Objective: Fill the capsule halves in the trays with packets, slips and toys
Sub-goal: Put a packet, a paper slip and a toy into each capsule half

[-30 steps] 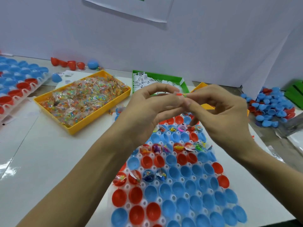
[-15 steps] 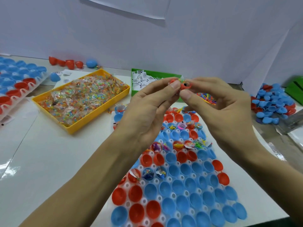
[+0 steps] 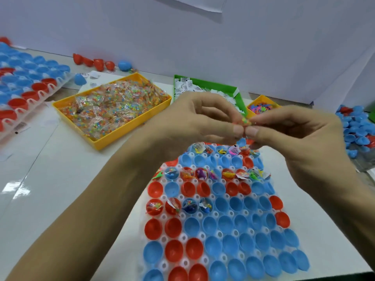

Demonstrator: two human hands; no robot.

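Note:
A white tray of red and blue capsule halves lies in front of me. Some halves in three rows hold packets, slips and toys; the others are hollow. My left hand and my right hand meet above the tray's far end. Both pinch a small clear packet of coloured beads between thumb and fingertips. Most of the packet is hidden by my fingers.
A yellow bin of bead packets sits at the back left, a green bin of paper slips behind my hands, a small yellow bin of toys to its right. Another capsule tray lies far left. Loose blue and red halves pile at right.
Both hands stay joined on the small packet, now a little lower in view. The camera has tilted down and shifted, so the tray sits more central.

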